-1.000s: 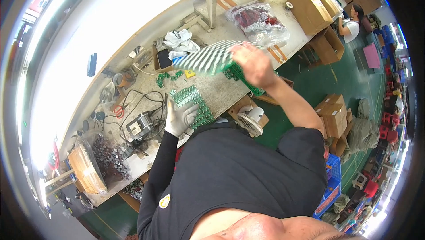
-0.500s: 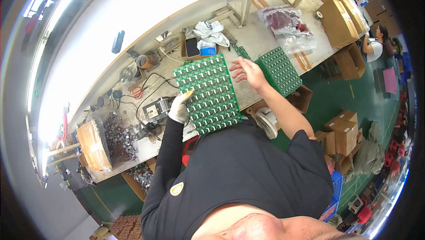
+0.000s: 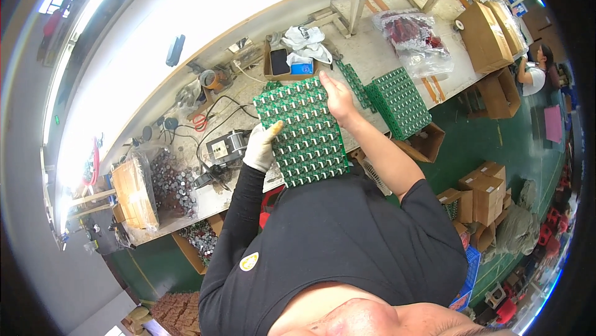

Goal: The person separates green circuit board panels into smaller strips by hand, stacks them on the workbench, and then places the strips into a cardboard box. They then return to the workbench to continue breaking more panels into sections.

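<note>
In front of my chest is a green circuit board panel (image 3: 304, 134), covered with rows of small white parts. My left hand (image 3: 261, 147), in a white glove with yellowish fingertips, grips its left edge with the thumb on top. My bare right hand (image 3: 338, 99) is closed on the upper right edge, its thumb up by the corner and its other fingers mostly hidden. Just to the right, a stack of similar green panels (image 3: 400, 103) sits on the bench, with another narrow row of green boards (image 3: 357, 85) beside it.
A dark electric device (image 3: 226, 148) with cables stands left of the panel, near red-handled scissors (image 3: 199, 123). Behind are a small open box (image 3: 273, 75) and a bag of red parts (image 3: 413, 38). Cardboard boxes (image 3: 487, 38) stand at far right, near another person (image 3: 534, 75).
My right hand has moved left onto the panel's upper right edge and closed on it. My left hand keeps its grip. The whole view has shifted slightly.
</note>
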A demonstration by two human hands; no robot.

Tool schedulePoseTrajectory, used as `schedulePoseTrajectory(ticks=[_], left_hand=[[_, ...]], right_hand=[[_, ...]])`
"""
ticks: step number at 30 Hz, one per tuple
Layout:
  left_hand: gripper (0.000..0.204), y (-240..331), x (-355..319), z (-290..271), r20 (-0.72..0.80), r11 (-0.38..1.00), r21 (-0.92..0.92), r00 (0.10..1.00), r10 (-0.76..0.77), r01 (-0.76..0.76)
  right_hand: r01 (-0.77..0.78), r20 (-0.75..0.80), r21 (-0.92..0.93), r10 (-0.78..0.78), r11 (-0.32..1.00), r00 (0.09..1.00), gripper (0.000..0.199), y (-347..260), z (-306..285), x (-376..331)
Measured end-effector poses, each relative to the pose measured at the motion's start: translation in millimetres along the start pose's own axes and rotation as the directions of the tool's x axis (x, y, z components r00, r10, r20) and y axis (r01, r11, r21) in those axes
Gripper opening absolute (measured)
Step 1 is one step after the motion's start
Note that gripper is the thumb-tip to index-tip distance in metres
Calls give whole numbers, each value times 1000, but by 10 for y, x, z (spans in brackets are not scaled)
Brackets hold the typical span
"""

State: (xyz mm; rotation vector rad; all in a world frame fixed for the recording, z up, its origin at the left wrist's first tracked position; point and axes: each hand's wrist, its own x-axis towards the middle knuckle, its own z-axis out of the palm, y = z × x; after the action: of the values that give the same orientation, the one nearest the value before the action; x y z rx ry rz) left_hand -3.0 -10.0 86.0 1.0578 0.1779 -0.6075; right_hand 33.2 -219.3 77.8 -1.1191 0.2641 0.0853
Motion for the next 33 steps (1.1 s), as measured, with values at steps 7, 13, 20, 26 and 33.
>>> schedulePoseTrajectory(ticks=[7,13,20,26,33], left_hand=[[32,-112,86,-23,-45,993,-89,996,-75,71],[37,-248,142,-166,3,981,-155,993,-115,114],[38,-388,195,-234,12,921,-329,976,-217,209],[33,-514,217,-329,-28,883,-392,956,-292,258],[27,-721,204,-478,-46,825,-480,931,-362,298]], right_hand=[[-174,125,221,149,960,981,36,12,-6,97],[-223,139,320,187,921,972,36,79,11,107],[-328,205,372,268,868,941,39,451,-148,276],[-355,46,340,362,871,931,45,665,-177,299],[-476,12,296,495,828,869,44,1030,-260,367]])
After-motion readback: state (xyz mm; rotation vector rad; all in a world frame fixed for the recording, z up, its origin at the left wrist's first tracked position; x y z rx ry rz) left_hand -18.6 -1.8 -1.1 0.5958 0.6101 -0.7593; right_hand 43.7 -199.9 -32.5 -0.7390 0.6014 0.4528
